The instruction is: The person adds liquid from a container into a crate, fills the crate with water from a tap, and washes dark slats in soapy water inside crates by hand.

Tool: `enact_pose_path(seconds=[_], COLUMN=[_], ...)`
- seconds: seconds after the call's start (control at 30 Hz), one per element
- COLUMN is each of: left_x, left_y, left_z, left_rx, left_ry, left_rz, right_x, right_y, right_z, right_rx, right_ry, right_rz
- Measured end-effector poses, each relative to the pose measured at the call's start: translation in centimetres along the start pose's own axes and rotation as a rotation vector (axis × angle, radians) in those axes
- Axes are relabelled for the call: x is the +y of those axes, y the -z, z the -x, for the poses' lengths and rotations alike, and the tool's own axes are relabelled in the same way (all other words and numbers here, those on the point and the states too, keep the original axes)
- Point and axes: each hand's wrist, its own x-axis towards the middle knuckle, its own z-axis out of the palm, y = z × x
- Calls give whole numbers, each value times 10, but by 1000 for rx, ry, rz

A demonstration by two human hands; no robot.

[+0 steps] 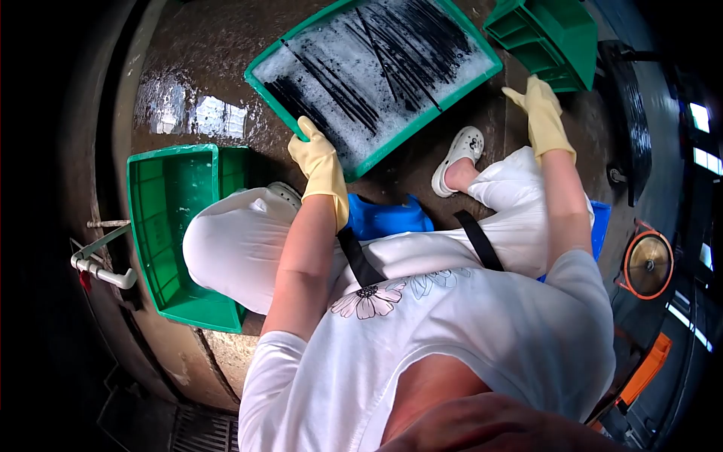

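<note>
My left hand (316,154), in a pale yellow rubber glove, is closed on the near left rim of a green tub (422,124). White foam fills the tub, and long thin black rods (410,56) lie in it, most of them side by side, a few crossing. My right hand (544,117), gloved the same way, is held out to the right of the tub with thumb and fingers apart. Its fingertips are close to an upturned or tilted green crate (553,41); whether they touch it I cannot tell.
Another green crate (181,226) stands by my left knee. A blue seat or stool (388,217) shows beneath me. The floor (203,60) is wet. White pipe (105,273) runs at the left, and an orange-rimmed round fan-like object (648,264) stands at the right.
</note>
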Motion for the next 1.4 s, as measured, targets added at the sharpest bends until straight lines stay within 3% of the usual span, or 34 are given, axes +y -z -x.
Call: enact_pose_path(seconds=[0.07,0.13,0.17,0.23,0.3,0.33,0.37,0.43,0.47,0.53,0.57,0.63,0.7,0.83,0.87,0.9,0.93,1.0,1.07,1.13,1.17,1.23,1.3,1.4], left_x=[12,6,-9,-8,18,28,30,36,61,37,33,29,40,41,13,-5,-14,0,-18,-32,-26,-4,-5,-6], left_y=[4,2,-3,-3,4,8,13,20,24,10,7,-1,5,6,-1,-10,-15,-20,-25,-34,-31,-23,-27,-26], left_z=[11,4,-7,-15,-14,-22,-47,-69,-51,-77,-81,-71,-58,-40,-52,-57,-53,-21,-28,-39,-35,-21,-20,-23], left_rx=[17,13,0,7,151,109,110,-101,-108,-175,-252,-202,-462,-416,-419,-315,-231,-5,-61,-16,-51,31,65,157], left_ry=[3,-12,-20,-45,-81,-81,-52,-15,148,215,290,321,354,286,278,320,342,409,422,460,417,395,396,334], left_rz=[13,24,25,-20,-192,39,-101,131,103,191,280,404,618,584,603,563,547,459,526,448,481,330,285,206], right_x=[-18,-66,-84,-125,-163,-170,-177,-181,-181,-182,-185,-173,-167,-159,-151,-140,-128,-126,-124,-128,-133,-145,-171,-192], right_y=[-32,-56,-71,-86,-103,-95,-96,-106,-122,-149,-136,-136,-147,-155,-164,-173,-178,-136,-126,-123,-107,-79,-95,-80], right_z=[2,15,18,39,57,68,70,65,55,30,33,24,10,-11,-21,-38,-59,-51,-52,-47,-39,-21,-15,23], right_rx=[202,497,514,311,281,187,217,373,366,627,618,542,566,586,570,562,432,395,348,644,644,531,450,419], right_ry=[118,262,191,-240,-356,-390,-383,-359,-359,-268,-329,-307,-292,-344,-295,-235,-355,-327,-317,-165,-142,283,124,48], right_rz=[-507,-621,-740,-1062,-1492,-1471,-1392,-1401,-1409,-1233,-1305,-1301,-1261,-1258,-1289,-1318,-1391,-1210,-1159,-554,-548,-369,-256,-360])
